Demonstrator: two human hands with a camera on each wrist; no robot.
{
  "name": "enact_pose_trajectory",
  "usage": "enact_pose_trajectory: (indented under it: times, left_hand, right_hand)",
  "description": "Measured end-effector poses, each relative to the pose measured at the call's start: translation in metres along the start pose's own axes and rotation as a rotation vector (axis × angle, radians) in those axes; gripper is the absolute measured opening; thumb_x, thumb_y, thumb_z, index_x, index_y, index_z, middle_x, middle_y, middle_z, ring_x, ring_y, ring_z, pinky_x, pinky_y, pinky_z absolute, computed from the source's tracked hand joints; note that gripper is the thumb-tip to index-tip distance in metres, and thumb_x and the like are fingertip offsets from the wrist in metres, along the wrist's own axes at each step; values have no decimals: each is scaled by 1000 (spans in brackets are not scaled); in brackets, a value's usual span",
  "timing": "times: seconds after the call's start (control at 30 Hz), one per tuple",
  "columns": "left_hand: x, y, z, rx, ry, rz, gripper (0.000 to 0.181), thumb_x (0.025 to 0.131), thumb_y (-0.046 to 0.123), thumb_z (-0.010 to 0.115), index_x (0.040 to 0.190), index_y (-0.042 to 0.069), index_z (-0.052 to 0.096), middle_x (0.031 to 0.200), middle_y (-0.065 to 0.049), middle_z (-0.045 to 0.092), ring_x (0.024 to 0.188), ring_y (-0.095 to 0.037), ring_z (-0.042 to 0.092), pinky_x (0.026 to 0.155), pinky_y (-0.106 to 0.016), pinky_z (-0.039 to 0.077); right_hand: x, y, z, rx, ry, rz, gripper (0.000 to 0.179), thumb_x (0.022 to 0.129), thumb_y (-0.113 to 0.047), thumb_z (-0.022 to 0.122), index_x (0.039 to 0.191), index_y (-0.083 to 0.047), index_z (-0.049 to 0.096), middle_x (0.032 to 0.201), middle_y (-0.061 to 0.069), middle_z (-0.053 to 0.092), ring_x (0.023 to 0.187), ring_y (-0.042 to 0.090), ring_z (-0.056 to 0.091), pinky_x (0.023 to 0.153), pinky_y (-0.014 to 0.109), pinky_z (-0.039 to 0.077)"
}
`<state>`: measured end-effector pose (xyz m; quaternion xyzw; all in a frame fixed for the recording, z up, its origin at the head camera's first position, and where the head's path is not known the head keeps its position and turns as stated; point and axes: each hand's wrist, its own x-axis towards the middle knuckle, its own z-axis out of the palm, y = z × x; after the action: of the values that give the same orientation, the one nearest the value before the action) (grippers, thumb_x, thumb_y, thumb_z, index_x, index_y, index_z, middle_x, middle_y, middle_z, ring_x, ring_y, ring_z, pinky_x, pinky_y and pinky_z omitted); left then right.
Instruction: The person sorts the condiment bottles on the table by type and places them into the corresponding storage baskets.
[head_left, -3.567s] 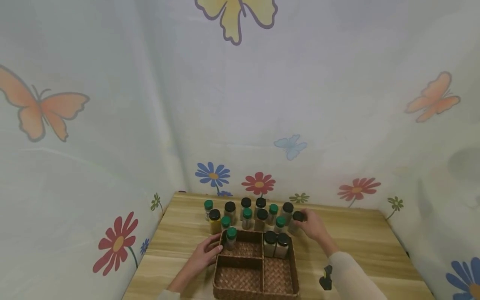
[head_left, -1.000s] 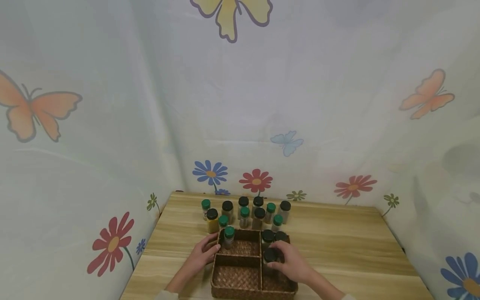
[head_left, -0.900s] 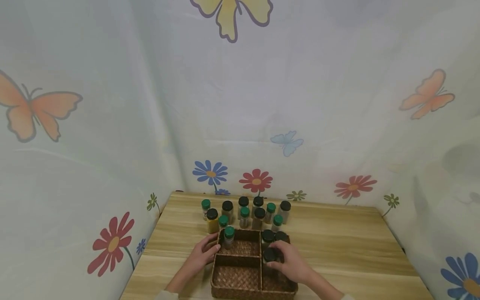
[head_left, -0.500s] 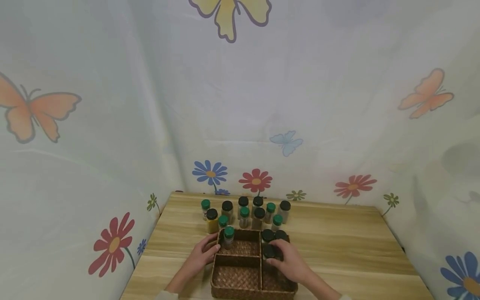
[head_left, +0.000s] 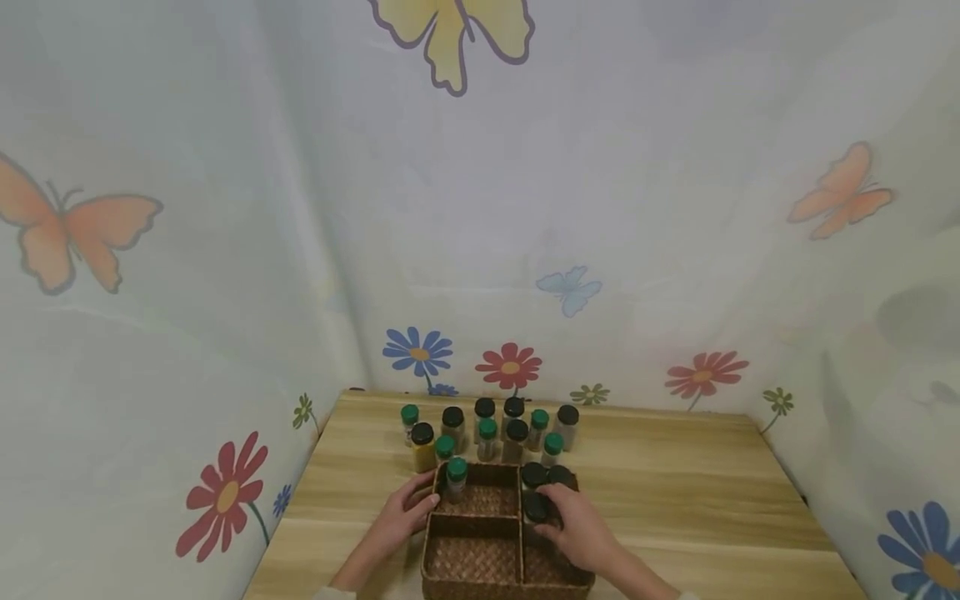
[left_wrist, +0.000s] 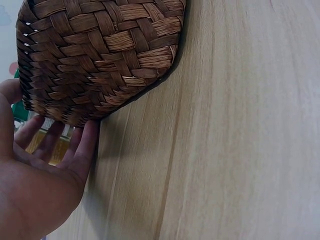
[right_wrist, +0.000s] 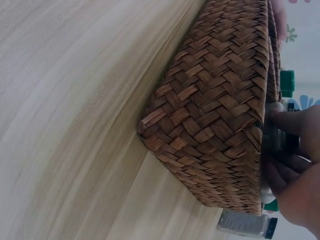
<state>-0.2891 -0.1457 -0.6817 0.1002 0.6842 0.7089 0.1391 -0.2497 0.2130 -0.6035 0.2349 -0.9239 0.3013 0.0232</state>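
A woven basket (head_left: 474,585) with three compartments stands on the table. My left hand (head_left: 399,523) grips its back left corner; in the left wrist view the thumb lies at the rim and the fingers press the outer wall. My right hand (head_left: 585,533) pinches a black-lidded spice jar (head_left: 536,507) inside the right compartment, in front of two other black-lidded jars (head_left: 534,475). The basket wall hides the lower part of the held jar in the right wrist view. One green-lidded jar (head_left: 456,472) stands in the back left compartment.
Behind the basket stand several spice jars with black or green lids, among them a yellow-filled jar (head_left: 423,454) close to the left hand. The wooden table (head_left: 675,492) ends at a cloth wall (head_left: 637,250) printed with flowers and butterflies.
My right hand has carried a black-lidded jar from the row's right end into the basket's right compartment, then slid it slightly back toward the two jars there. My left hand stays on the basket.
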Motion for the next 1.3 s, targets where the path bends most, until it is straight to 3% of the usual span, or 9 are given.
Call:
enact_pose_trajectory:
  times: [0.1,0.4,0.63,0.7,0.8,0.93,1.07,1.2,1.3]
  left_hand:
    - [-2,-4,-1,-2,3,-21,57,112,23,56,162,2,37,161,-35,37,141,-48,49,99,-45,59]
    - [0,-5,-1,-20,15,1,59,112,23,58,162,2,37,160,-36,38,140,-49,50,98,-44,59]
    - [-3,-3,-2,-30,25,2,60,111,21,59,162,0,36,160,-37,36,142,-50,47,99,-46,59]
    - [-4,-2,-3,-27,28,0,60,111,21,59,162,0,36,161,-37,36,143,-50,47,99,-46,59]
    - [-5,-1,-4,-20,27,-8,60,111,22,59,163,1,36,161,-36,36,143,-50,46,99,-46,59]
    - [-5,0,-4,-15,23,-16,62,111,23,60,163,1,35,162,-35,36,143,-50,46,99,-47,59]
    - [-3,-1,-2,-21,15,-9,61,111,23,60,163,1,36,162,-36,35,143,-50,47,99,-46,59]
    - [1,-2,0,-28,11,3,60,110,21,61,162,0,37,161,-36,36,141,-50,48,98,-45,59]
    - [2,-3,-1,-27,12,6,60,110,21,61,162,0,37,160,-37,37,141,-50,48,98,-44,59]
  right_hand:
    - [0,0,1,9,-12,-1,49,88,-24,90,127,-4,69,120,10,73,108,32,72,89,47,60]
    - [2,-5,-6,-3,-51,11,51,89,-23,88,130,-2,67,122,11,71,109,32,70,89,47,60]
    - [6,-13,-25,76,-106,-11,47,95,-21,82,134,-1,64,124,11,68,110,31,67,84,43,59]
    - [9,-15,-32,97,-113,-26,45,97,-18,80,135,1,64,125,14,68,112,34,67,89,45,60]
    - [14,-16,-43,111,-73,-66,43,97,-13,79,134,3,64,124,17,68,111,38,68,91,50,59]
    - [20,-15,-58,81,67,-112,36,94,-9,82,126,1,69,120,17,71,109,38,69,88,53,60]
    - [26,-4,-71,79,172,-56,32,93,-9,83,122,-3,71,118,16,72,109,35,68,91,56,59]
    - [35,14,-76,81,196,27,37,95,-14,82,129,-3,69,123,16,72,115,33,67,96,56,57]
    - [43,26,-79,80,216,43,41,96,-15,82,132,-1,68,126,17,71,117,35,66,97,56,57]
